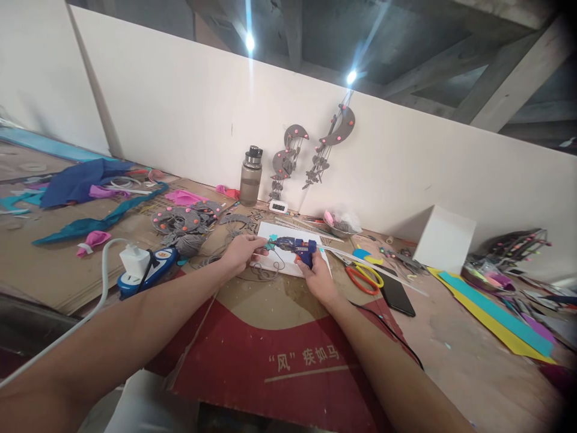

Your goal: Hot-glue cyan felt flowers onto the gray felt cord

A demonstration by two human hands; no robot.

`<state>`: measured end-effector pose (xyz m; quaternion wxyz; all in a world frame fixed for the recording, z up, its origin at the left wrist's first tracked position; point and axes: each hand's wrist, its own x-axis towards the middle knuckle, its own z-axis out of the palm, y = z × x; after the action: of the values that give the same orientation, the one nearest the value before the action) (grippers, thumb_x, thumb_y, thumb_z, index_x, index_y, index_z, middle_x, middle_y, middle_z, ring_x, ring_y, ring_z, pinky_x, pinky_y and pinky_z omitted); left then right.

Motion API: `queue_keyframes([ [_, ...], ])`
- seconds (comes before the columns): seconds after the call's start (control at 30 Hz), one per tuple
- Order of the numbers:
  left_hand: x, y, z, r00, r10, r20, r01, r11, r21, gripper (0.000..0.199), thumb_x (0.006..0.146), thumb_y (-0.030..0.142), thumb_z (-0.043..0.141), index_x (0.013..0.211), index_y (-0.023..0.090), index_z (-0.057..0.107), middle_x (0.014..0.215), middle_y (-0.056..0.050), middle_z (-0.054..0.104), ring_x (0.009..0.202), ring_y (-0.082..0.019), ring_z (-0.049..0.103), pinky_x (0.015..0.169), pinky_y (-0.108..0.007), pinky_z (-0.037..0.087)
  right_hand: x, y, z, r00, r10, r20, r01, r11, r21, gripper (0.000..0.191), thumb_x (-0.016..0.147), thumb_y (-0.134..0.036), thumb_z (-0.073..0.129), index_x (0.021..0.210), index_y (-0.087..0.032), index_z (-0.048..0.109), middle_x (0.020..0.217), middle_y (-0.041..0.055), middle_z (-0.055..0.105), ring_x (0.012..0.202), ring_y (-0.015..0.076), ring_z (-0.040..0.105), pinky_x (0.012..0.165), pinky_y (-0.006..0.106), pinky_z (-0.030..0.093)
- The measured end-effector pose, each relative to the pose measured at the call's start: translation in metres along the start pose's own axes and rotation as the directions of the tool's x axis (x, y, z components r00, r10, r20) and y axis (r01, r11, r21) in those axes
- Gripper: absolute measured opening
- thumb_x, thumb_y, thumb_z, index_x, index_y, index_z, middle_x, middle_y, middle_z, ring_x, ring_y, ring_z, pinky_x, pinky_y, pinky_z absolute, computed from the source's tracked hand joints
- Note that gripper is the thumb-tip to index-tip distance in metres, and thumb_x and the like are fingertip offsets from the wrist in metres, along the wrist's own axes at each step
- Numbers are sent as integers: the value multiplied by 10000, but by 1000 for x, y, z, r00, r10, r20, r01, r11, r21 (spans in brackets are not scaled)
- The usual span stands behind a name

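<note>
My right hand is wrapped around the handle of a blue hot glue gun, its nozzle pointing left. A long clear glue stick juts from the gun's rear. Opposite the nozzle, my left hand is closed in a pinch on a thin grey cord. A small teal piece shows by those fingertips; whether it is held or lies behind them I cannot tell. Both hands are over a white sheet on the cardboard. More grey cord loops lie beneath my left hand.
Right of the gun lie orange-handled scissors and a black phone. A blue power strip with a white plug stands left. Behind are a water bottle, a small clock and grey moon-shaped felt hangings against the white wall.
</note>
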<state>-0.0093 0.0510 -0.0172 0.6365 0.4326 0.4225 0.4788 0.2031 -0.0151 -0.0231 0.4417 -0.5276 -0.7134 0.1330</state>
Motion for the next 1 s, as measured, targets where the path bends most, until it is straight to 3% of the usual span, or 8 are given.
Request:
queue_keyframes([
  [0.27, -4, 3, 1, 1000, -23, 0, 23, 1000, -16, 198, 663, 255, 710, 765, 118, 611, 597, -20, 625, 509, -88, 579, 379, -149, 361, -1, -2, 0, 1000, 19, -21, -19, 999, 30, 369, 827, -319, 522, 1171, -193, 474, 1130, 88, 597, 1033, 219, 550, 926, 375, 415],
  [1.0, 1, -1, -2, 999, 23, -41, -21, 999, 38, 208, 664, 286, 711, 764, 135, 609, 607, -18, 623, 536, -106, 602, 383, -160, 341, -3, -1, -1, 1000, 4, -16, -7, 987, -159, 343, 858, -392, 463, 1142, -200, 447, 1064, 115, 609, 986, 261, 567, 854, 421, 440],
])
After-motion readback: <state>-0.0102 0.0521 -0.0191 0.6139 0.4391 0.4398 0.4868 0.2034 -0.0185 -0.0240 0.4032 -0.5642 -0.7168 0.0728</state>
